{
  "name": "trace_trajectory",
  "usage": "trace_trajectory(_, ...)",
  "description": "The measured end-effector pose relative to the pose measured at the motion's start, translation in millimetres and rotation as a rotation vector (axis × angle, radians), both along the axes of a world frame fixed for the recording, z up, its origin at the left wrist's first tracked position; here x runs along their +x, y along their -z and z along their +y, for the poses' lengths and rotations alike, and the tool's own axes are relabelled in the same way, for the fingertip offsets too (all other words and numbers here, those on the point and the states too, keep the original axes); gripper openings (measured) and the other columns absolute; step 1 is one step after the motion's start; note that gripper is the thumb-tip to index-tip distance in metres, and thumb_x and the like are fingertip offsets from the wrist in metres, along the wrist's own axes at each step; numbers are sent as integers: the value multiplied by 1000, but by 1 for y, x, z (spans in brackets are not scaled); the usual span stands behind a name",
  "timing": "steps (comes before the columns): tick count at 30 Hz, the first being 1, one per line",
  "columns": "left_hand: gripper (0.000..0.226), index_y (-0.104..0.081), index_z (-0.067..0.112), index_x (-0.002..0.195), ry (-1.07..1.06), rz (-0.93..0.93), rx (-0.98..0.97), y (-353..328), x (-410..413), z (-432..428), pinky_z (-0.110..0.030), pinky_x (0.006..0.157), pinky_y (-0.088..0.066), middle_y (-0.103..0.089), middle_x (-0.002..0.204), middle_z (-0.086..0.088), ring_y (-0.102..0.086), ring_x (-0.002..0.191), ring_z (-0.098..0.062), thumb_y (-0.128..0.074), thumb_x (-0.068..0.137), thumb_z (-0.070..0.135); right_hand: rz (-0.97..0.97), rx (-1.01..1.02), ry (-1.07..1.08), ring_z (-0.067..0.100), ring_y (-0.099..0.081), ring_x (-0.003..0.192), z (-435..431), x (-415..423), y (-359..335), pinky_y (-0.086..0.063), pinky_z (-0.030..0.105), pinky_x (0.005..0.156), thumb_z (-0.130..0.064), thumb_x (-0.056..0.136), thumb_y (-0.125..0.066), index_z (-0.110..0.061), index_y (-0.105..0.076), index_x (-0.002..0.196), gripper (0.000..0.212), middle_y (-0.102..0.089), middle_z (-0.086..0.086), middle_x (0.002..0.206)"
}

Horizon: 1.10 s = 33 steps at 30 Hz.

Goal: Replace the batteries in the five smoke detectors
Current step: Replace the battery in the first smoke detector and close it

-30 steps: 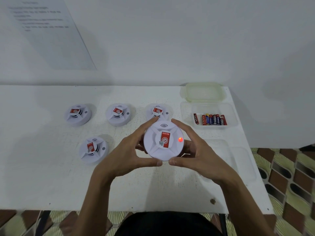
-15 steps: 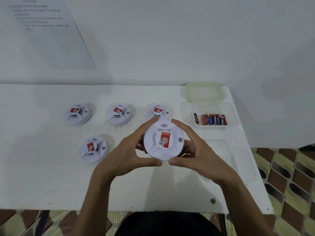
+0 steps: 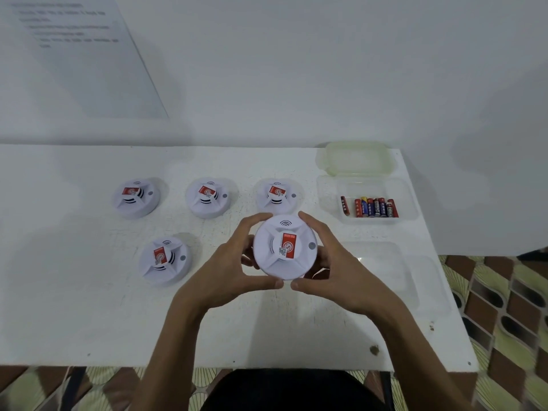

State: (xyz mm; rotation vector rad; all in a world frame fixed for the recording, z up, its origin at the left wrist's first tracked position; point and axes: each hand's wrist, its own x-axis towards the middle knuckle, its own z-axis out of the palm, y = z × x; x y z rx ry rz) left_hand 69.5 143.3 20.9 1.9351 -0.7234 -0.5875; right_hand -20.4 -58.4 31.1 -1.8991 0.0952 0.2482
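A round white smoke detector (image 3: 285,246) with a red label is held face up just above the white table (image 3: 74,307). My left hand (image 3: 228,272) grips its left rim and my right hand (image 3: 338,269) grips its right rim, thumbs nearly meeting at the near edge. Its small indicator is grey. Three more detectors stand in a far row, the left detector (image 3: 135,198), the middle detector (image 3: 208,197) and the right detector (image 3: 277,195). Another detector (image 3: 165,260) lies left of my hands. Several batteries (image 3: 372,207) lie in a clear tray (image 3: 329,200).
The tray's pale green lid (image 3: 355,158) lies behind it near the wall. Two clear empty trays (image 3: 394,274) sit along the table's right edge. A printed sheet (image 3: 80,54) hangs on the wall at the upper left. Patterned floor shows to the right.
The red light on the held detector, lit one second ago, has gone out. Both hands and the detector have stayed in place.
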Motion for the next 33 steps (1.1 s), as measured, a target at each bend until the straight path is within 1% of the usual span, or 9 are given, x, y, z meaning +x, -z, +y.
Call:
trace_trajectory(3,93,-22,49,138,7,-12,18,10,4,8,-27,84,-54,-50,125,24,-58,104,-12,-82,68,38,18,-43,11,7,-63,102,10,5,11,-55,18,85,-23,80,-80,-57,-17,138,92,-53,-20,131)
trace_trajectory(7,92,-24,48,139,4,-4,53,27,9,22,-27,83,-54,-49,124,24,-57,101,-8,-81,67,38,56,-83,8,1,-61,93,20,11,25,-49,9,74,-25,79,-81,-44,-21,144,90,-56,-16,125)
trace_trajectory(11,90,-23,59,129,-40,-2,93,45,13,30,-16,76,-52,-48,116,26,-56,92,2,-83,68,33,82,-152,-1,-3,-59,89,29,18,40,-47,5,75,-26,78,-81,-41,-25,144,87,-55,-19,120)
trace_trajectory(14,88,-24,59,126,-73,-4,123,58,16,31,-11,71,-50,-47,115,25,-58,90,-2,-84,67,33,110,-203,8,2,-59,98,35,24,53,-49,13,87,-29,78,-81,-42,-23,145,89,-55,-15,128)
trace_trajectory(18,92,-30,45,136,-93,-35,215,74,24,32,-17,77,-49,-46,119,9,-55,91,-8,-85,62,42,149,-224,12,3,-58,98,37,30,65,-47,12,82,-28,77,-81,-39,-24,146,90,-56,-13,125)
trace_trajectory(20,95,-32,39,139,-84,-68,263,80,27,33,-20,82,-49,-41,121,6,-52,92,-8,-85,60,44,171,-235,11,5,-56,105,39,31,71,-45,14,86,-29,77,-81,-36,-25,147,89,-54,-11,130)
trace_trajectory(22,96,-33,37,139,-79,-91,283,85,28,33,-21,84,-48,-39,120,5,-51,94,-10,-85,59,44,189,-249,16,11,-55,114,41,33,77,-45,19,92,-29,77,-81,-32,-26,148,90,-53,-8,137)
trace_trajectory(28,95,-33,35,140,-73,-119,289,95,31,35,-20,84,-45,-40,114,7,-49,97,-12,-83,60,50,249,-284,-12,18,-52,125,41,43,81,-42,26,100,-22,79,-80,-24,-29,149,87,-50,0,143)
trace_trajectory(33,96,-33,36,139,-81,-111,282,97,31,36,-22,86,-46,-42,115,7,-48,98,-11,-82,58,53,285,-316,-55,19,-47,131,39,46,82,-39,28,106,-21,81,-79,-21,-28,150,86,-46,2,148)
